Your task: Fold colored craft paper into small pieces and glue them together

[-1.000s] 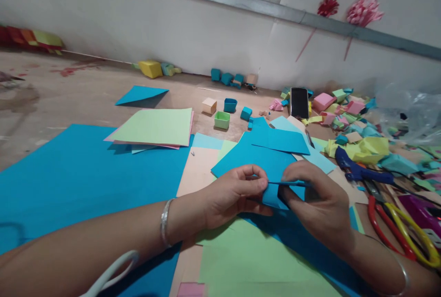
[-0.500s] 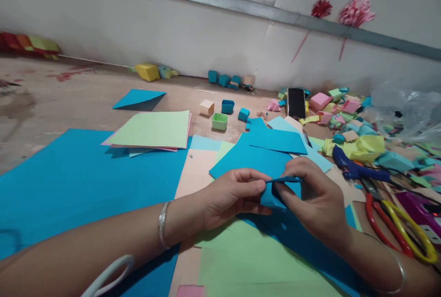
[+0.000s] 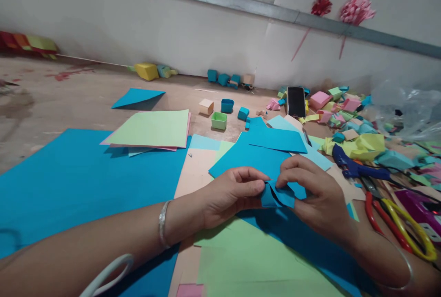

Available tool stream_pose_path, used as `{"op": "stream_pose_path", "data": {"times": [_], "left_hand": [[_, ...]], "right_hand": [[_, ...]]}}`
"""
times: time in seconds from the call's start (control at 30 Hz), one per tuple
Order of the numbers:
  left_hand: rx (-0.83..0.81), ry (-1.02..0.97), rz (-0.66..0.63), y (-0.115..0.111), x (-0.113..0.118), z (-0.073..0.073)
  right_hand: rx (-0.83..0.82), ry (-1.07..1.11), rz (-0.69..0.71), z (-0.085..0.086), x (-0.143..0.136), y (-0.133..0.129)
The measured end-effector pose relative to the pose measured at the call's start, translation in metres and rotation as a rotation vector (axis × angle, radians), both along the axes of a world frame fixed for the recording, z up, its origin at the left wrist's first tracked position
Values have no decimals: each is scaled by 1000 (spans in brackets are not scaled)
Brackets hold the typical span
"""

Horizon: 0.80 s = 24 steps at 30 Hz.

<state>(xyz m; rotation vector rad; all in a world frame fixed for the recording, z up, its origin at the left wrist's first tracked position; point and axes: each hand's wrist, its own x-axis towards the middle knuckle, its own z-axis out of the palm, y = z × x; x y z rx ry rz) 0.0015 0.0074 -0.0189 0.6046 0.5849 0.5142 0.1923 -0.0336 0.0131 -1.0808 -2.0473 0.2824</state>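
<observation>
A small folded blue paper piece is between my two hands, above the blue and green sheets. My left hand pinches its left side between thumb and fingers. On the other side, my right hand grips its right part, with fingertips on the top edge and the thumb lower down. The paper has a dark opening near its middle. Under my hands lie a large blue sheet and a green sheet.
Small paper boxes, one green, stand beyond my hands. Stacked sheets lie left. A phone, blue glue gun, red-and-yellow-handled tool and paper scraps occupy the right. White scissors-like handle shows at the lower left.
My right fingers have shifted on the blue paper, and the thumb has come down from its top edge. The paper's right part now folds outward. My left hand stays nearly still.
</observation>
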Motion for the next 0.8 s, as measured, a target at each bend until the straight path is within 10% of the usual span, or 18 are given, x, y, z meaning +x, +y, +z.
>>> {"op": "stream_pose_path", "data": {"times": [0.8], "left_hand": [[-13, 8, 50, 1, 1, 4]], "right_hand": [[-221, -21, 30, 16, 6, 0]]}}
